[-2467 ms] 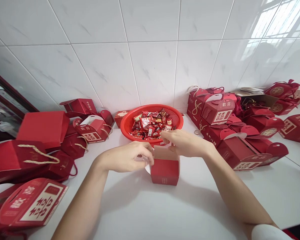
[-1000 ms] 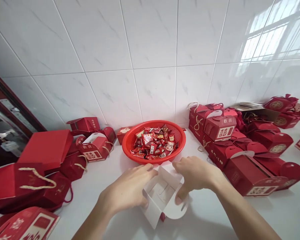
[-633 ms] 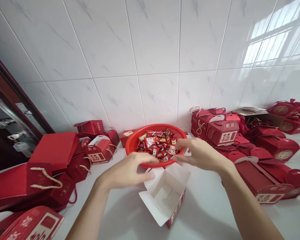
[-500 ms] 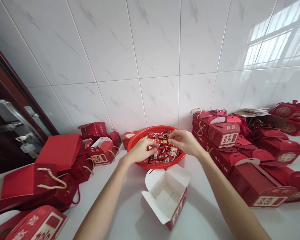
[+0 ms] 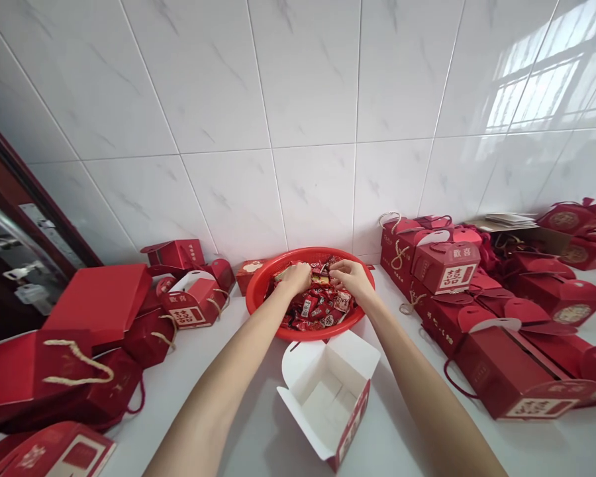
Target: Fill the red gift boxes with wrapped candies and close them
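Over the far left part of a red plastic basket [image 5: 258, 318], my left hand [image 5: 297, 275] reaches down among wrapped candies [image 5: 320, 308]. Its fingers are curled, and their tips are partly hidden. My right hand [image 5: 351, 277] is at the basket's right side, fingers bent together at the candies. What either hand pinches is too small to make out. In front of the basket, between my forearms, stands an open red box [image 5: 328, 397] with a white inside. Its flaps are spread, and no candy shows in it.
Red gift boxes [image 5: 521, 371] are stacked on the right, some with cord handles. More red boxes [image 5: 99, 305] crowd the left side, near a door handle [image 5: 10, 232] with keys. A small red box [image 5: 248, 275] sits behind the basket, against the tiled wall [image 5: 312, 192].
My left hand has moved farther into the basket, up and away from me. My right hand has shifted slightly down and left. The view has turned a little; the open box stays put.
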A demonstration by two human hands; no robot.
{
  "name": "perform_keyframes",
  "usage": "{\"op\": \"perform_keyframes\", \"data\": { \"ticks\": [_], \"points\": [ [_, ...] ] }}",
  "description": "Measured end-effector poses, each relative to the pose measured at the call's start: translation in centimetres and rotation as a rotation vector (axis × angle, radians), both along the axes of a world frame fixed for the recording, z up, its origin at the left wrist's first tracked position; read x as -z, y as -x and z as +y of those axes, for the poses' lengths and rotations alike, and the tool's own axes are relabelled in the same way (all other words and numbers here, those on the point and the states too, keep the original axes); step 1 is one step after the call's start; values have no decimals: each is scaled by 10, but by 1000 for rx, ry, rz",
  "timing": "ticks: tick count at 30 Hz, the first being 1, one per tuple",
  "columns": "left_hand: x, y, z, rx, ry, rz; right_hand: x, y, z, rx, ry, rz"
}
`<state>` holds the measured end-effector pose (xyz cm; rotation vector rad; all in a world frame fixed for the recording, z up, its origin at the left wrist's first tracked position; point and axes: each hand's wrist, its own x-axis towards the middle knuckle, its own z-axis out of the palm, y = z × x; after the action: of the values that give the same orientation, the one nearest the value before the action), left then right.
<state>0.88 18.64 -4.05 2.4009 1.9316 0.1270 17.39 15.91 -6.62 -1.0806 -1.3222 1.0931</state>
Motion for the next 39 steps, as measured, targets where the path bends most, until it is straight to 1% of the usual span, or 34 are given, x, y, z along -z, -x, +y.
{"op": "perform_keyframes", "data": {
  "ticks": [2,4,6,8,9,10,12,17,22,26,29,31,32,35,37,39],
  "points": [
    [-5,8,-3,33,-46,-179,1,0,1,42,-11,18],
    [-8,17,-11,96,-81,-360,-1,0,0,43,-17,48],
    [-7,23,-22,184,-61,-624,-4,0,-3,-50,-20,97],
    [-1,27,-33,266,11,-971,-7,-1,-5,-195,-52,127],
    [2,28,-37,292,49,-1107,-7,-1,-5,-249,-79,130],
    [4,29,-41,307,77,-1190,-7,-1,-6,-280,-107,126],
    [8,29,-44,314,65,-1200,-7,-2,-6,-298,-145,123],
    [9,29,-43,281,-170,-1104,-5,-3,-5,-327,-187,123],
    [8,28,-46,264,-260,-1160,-7,-2,-8,-336,-197,192],
    [6,25,-50,285,-274,-1214,-9,-4,-10,-323,-200,216],
    [4,24,-53,305,-165,-1230,-8,-5,-9,-297,-203,255],
    [3,23,-55,327,-77,-1194,-7,-6,-8,-289,-194,294],
    [2,23,-55,334,-59,-1168,-7,-6,-8,-296,-185,306],
    [1,23,-56,315,-127,-1118,-8,-6,-10,-360,-143,295],
    [2,23,-55,286,-180,-1129,-9,-6,-11,-411,-123,259],
    [3,23,-53,268,-198,-1166,-10,-6,-12,-442,-117,222]
  ]
}}
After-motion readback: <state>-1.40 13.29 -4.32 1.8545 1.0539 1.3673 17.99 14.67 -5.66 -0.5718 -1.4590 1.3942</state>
